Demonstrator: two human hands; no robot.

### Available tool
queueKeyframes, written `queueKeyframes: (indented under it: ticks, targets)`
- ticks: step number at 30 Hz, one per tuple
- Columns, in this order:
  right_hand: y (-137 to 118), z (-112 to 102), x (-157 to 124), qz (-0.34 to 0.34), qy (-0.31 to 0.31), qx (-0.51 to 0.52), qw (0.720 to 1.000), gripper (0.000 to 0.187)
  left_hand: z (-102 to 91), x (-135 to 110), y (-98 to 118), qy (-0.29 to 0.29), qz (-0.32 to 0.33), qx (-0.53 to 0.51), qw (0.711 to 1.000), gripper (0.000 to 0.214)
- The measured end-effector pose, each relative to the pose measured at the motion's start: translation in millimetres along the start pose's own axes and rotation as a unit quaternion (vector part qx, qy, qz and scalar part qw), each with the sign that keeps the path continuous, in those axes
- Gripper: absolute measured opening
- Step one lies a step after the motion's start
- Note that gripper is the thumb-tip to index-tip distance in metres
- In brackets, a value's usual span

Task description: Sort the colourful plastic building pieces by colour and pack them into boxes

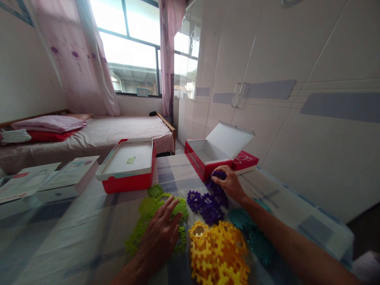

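Note:
My right hand (228,183) is closed on a purple plastic gear-edged piece (219,174), just in front of the open red box. More purple pieces (208,204) lie in a heap below and left of it. My left hand (163,227) rests over the green pieces (145,209) with its fingers stretched out; part of that heap is hidden beneath it. Between my forearms sits a pile of yellow interlocking pieces (219,253). Teal pieces (258,233) lie right of the yellow pile, partly covered by my right forearm.
The red box (198,163) stands with its white lid raised, beside a flat red box (246,160). Further left are a red box with a white tray-like top (127,186) and white cartons (69,176). A patterned cloth under clear plastic covers the table (97,225). Behind are a bed and wardrobe.

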State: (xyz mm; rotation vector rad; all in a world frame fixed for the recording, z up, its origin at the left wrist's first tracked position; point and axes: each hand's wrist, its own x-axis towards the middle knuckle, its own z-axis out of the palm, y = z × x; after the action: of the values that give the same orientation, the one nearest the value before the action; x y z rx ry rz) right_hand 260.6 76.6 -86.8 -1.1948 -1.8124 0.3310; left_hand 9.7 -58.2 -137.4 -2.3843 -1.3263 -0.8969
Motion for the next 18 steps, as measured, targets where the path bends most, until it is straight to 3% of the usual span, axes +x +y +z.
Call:
queueKeyframes:
  ticks: [3,6,9,11,13,15,18]
  targets:
    - [-15,-8,21,-0.012,0.046,0.016,0.999,0.023,0.6,-1,0,-0.007,-0.006,-0.006,1.0,0.032]
    - [-27,-11,60,-0.024,0.097,-0.027,0.995,0.025,1.5,-2,-1,-0.005,-0.005,-0.008,1.0,0.032]
    - [-31,-13,99,-0.002,0.074,-0.108,0.991,0.03,1.9,-2,-1,0.006,-0.003,-0.008,1.0,0.031]
    - [-32,-16,110,0.02,0.064,-0.148,0.987,0.037,1.8,-1,-2,0.009,-0.002,-0.009,1.0,0.03]
    - [-32,-21,102,0.019,0.087,-0.175,0.981,0.042,1.5,-1,-1,0.006,-0.004,-0.01,1.0,0.031]
    - [-31,-26,76,0.018,0.091,-0.211,0.973,0.038,1.4,-1,-1,0.002,-0.008,-0.013,1.0,0.031]
    - [-24,-28,25,0.067,-0.016,-0.28,0.958,0.035,1.5,0,-1,-0.002,-0.009,-0.019,1.0,0.031]
